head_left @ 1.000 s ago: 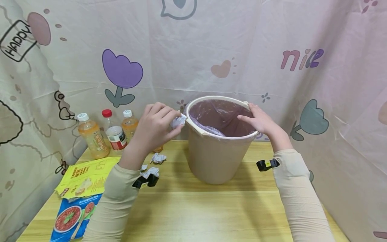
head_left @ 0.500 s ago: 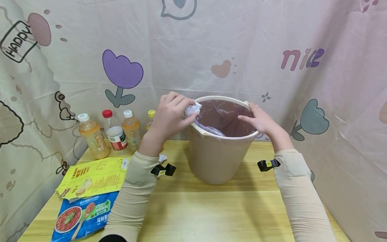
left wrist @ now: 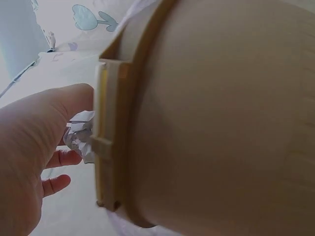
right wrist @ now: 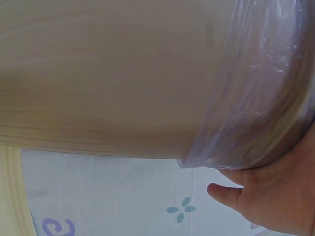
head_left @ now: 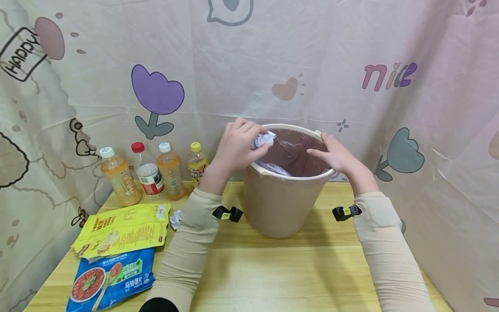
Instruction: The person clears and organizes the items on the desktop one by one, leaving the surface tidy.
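In the head view a beige trash bin (head_left: 282,206) with a pale rim stands upright on the wooden table, lined with a translucent purple bag (right wrist: 246,93). My left hand (head_left: 239,147) pinches a crumpled ball of white paper (head_left: 265,139) over the bin's left rim. In the left wrist view the rim's edge partly hides that crumpled paper (left wrist: 78,135). At the opposite side, my right hand (head_left: 341,157) holds the rim, thumb over the inside and the other fingers along the outer edge. The bin's bottom is hidden.
Several plastic bottles (head_left: 170,177) with coloured caps stand at the back left. A yellow snack bag (head_left: 124,227) and a blue snack bag (head_left: 128,279) lie in front of them. Another crumpled paper (head_left: 176,219) shows beside the left sleeve. A printed curtain hangs behind the table.
My left hand has carried the crumpled paper rightward, from beside the bin to over its left rim. The right hand has stayed on the rim.
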